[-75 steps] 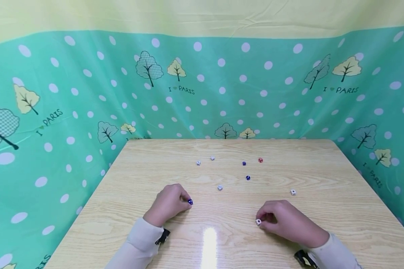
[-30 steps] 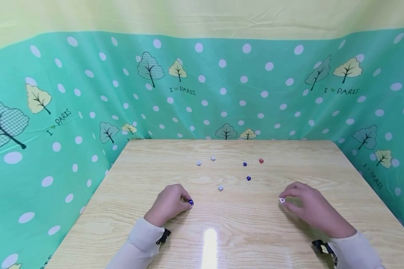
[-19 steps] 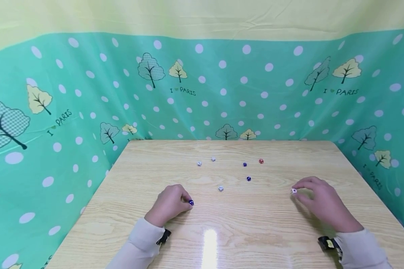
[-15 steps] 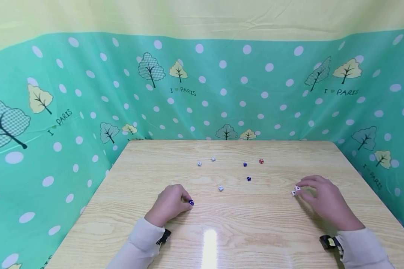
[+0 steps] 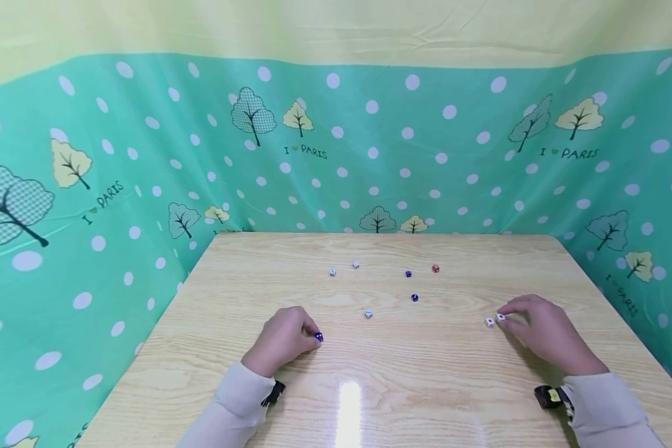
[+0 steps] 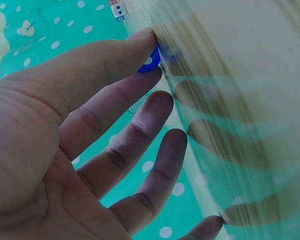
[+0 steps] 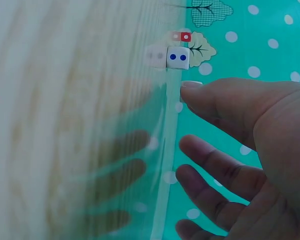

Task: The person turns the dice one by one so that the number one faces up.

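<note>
In the head view my left hand (image 5: 282,339) rests low on the table and pinches a blue die (image 5: 319,336) between thumb and index finger. The left wrist view shows that blue die (image 6: 150,61) at the fingertips, the other fingers spread loosely. My right hand (image 5: 549,333) is at the table's right side, thumb and index finger around a white die (image 5: 501,317). Just left of it another white die (image 5: 490,322) lies on the table. In the right wrist view, a white die (image 7: 178,57) showing two blue dots stands beyond the thumb, which hides whatever is between the fingertips.
Further back on the wooden table (image 5: 257,280) lie white dice (image 5: 368,314), blue dice (image 5: 415,297) and a red die (image 5: 435,269). A green curtain (image 5: 336,186) with dots and trees stands around the back and sides. Light glares off the front.
My right hand has carried a white die away and to the right, over the resting white die, and lowered it on that die's right side. The left hand stays put with its blue die.
</note>
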`<state>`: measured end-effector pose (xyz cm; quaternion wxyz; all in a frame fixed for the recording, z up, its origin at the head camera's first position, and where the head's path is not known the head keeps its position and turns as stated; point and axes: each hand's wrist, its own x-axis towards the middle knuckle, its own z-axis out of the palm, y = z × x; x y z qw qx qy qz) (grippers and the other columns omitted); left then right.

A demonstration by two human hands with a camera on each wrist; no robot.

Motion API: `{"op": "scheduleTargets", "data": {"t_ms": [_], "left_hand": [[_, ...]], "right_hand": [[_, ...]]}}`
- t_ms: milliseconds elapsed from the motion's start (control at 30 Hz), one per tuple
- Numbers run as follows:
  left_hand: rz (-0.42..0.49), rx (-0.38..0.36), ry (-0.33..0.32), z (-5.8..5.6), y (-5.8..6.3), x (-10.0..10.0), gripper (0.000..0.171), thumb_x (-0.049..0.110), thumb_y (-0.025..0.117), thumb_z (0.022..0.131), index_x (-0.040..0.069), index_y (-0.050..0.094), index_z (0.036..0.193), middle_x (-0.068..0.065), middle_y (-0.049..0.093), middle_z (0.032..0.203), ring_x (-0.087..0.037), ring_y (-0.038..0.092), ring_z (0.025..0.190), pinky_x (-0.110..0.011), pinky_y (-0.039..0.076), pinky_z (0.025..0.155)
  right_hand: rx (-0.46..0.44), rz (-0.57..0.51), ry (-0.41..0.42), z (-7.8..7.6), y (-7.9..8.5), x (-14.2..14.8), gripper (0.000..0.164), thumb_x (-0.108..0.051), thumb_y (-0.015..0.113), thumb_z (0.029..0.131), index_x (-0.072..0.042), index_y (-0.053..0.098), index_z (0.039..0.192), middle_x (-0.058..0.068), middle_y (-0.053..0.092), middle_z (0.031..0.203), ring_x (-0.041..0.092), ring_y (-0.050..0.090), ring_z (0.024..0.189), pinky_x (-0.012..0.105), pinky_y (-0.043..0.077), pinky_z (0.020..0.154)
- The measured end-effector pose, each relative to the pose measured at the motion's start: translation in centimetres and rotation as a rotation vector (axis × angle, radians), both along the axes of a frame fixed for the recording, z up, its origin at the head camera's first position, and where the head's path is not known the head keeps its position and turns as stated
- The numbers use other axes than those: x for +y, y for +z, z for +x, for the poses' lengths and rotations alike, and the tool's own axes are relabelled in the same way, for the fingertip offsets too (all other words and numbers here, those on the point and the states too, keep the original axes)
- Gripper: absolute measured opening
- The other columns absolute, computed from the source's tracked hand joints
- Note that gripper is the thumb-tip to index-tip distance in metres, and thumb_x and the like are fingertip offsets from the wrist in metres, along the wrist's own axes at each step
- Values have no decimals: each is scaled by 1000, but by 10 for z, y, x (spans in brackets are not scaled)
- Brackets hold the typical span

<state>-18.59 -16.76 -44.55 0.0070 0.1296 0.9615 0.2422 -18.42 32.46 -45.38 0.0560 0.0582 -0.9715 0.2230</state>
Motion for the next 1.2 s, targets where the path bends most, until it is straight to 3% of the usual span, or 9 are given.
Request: {"op": "scheduleTargets", "data": {"t_ms": [567,1200], "left_hand": [[1,-2,0,1,1,0,13,19,92,76,24,80,78,9,72,90,-8,62,79,-32,52,70],[6,-13,12,1,2,1,13,18,92,76,22,80,79,8,72,90,-7,60,78,-32,51,70]], "right_hand": [[-47,8,14,-6,-1,0,13,-22,83,87,-17,81,98,19,72,114,47,61,114,67,46,93],[-82,13,6,-6,-2,-2,16,-24,84,86,-16,80,100,21,70,119,48,59,117,67,45,95]]}}
